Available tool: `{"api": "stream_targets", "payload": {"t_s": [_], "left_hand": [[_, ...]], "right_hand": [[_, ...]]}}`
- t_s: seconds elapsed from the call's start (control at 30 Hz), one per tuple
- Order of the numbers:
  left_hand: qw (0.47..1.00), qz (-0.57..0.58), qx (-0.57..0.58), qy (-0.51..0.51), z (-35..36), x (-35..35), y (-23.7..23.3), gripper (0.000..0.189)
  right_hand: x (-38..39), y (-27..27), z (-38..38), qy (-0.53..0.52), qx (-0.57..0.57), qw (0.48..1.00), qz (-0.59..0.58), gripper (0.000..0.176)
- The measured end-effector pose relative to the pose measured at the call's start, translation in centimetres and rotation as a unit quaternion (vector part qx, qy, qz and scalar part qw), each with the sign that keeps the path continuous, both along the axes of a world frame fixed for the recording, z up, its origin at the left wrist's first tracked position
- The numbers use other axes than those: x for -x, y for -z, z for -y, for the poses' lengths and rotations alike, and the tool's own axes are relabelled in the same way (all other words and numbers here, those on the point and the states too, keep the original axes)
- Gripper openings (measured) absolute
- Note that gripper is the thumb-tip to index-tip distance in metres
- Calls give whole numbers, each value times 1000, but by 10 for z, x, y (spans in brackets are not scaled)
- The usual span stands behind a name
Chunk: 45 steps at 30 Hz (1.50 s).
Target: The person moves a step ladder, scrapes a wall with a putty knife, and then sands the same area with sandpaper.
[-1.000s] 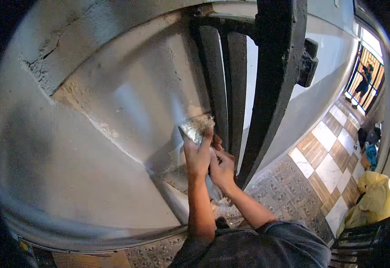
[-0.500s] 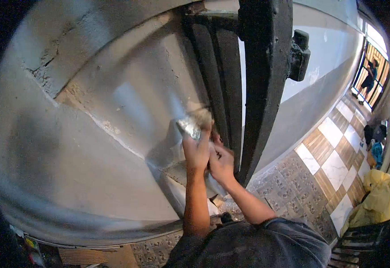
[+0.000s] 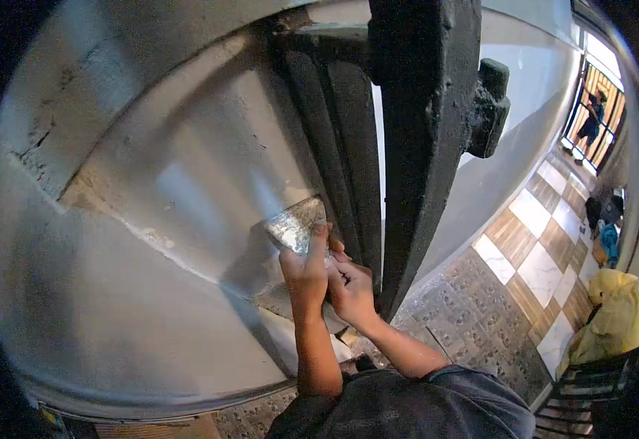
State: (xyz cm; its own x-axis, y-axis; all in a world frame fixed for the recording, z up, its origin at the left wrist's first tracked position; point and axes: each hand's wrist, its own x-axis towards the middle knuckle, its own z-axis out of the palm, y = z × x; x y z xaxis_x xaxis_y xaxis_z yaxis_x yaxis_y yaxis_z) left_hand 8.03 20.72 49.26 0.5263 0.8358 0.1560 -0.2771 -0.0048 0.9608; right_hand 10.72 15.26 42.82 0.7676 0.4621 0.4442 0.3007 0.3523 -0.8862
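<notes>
A metal scraper with a wide, triangular, blotchy blade is held up in front of the plastered wall. My left hand is closed on it, the thumb lying against the base of the blade. Close against it on the right, my right hand has its fingers bent round something near the scraper's handle; what they hold is hidden. Just right of both hands rises a dark metal gate frame.
A latch block juts from the frame. At the right, a yellow bag sits beside a black rack. Checkered tiles run back to a barred gate, where another person stands. A rough crack crosses the wall at left.
The view has shifted slightly, so the gate frame looks nearer. The scraper, blurred before, now shows sharply with its blade turned more upright. Both hands remain together.
</notes>
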Motion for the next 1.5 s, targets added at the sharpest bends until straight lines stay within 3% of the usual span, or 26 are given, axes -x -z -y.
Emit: {"api": "stream_targets", "payload": {"t_s": [0.13,0.2,0.3,0.43,0.5,0.57,0.63,0.7,0.73,0.77,0.83,0.87,0.97,1.03,1.17,1.23,1.27,1.3,1.4,1.5], "left_hand": [[999,-8,-23,-30,4,3,-31,23],[995,-25,-73,-62,6,-2,-32,27],[988,-26,-114,-97,12,-3,-33,29],[993,1,-109,-52,0,-8,-44,26],[995,-38,-82,-46,10,1,-40,27],[988,-17,-116,-102,17,0,-26,35],[979,-198,-49,11,-14,14,-10,45],[944,-256,-138,-156,15,7,-29,49],[951,-205,-115,-202,22,2,-21,52],[952,-156,-87,-248,27,3,-9,54],[991,-90,-56,-87,0,7,9,57],[970,-183,-104,-124,-5,5,3,57],[960,-213,-48,-173,-20,0,-3,55],[962,-202,-72,-170,-13,1,-1,56],[964,-158,-130,-170,-19,6,8,57],[973,-186,-61,-121,-23,12,-5,56],[989,-141,-3,-41,-32,11,-7,56],[989,-142,-5,-38,-31,13,-4,56],[968,-129,-154,-151,-18,7,13,44],[970,-139,-148,-131,-53,5,30,44]], "right_hand": [[3,-22,2,4,48,998,-36,20],[0,-35,4,-46,24,996,-74,21],[-3,-16,1,-58,61,993,-85,22],[-10,-41,-6,-30,69,995,-63,22],[-4,-10,-5,67,-46,989,127,19],[2,-2,3,-12,-29,999,12,15],[2,1,-3,23,-46,995,80,11],[7,2,-4,-9,-59,996,64,15],[5,7,2,-121,47,991,-28,20],[8,7,6,-111,-21,994,-10,22],[2,5,8,-159,49,986,4,25],[-3,4,4,-143,47,989,6,25],[-2,10,-11,-88,77,992,54,29],[0,13,-19,-86,-46,995,29,30],[12,3,-22,-22,-124,992,3,31],[9,-12,-17,-165,42,982,-78,30],[10,-8,-26,-142,38,986,-74,32],[11,-7,-22,-138,37,987,-75,32],[11,-6,-17,-159,-24,982,-102,33],[11,-3,-19,-81,4,995,-50,36]]}}
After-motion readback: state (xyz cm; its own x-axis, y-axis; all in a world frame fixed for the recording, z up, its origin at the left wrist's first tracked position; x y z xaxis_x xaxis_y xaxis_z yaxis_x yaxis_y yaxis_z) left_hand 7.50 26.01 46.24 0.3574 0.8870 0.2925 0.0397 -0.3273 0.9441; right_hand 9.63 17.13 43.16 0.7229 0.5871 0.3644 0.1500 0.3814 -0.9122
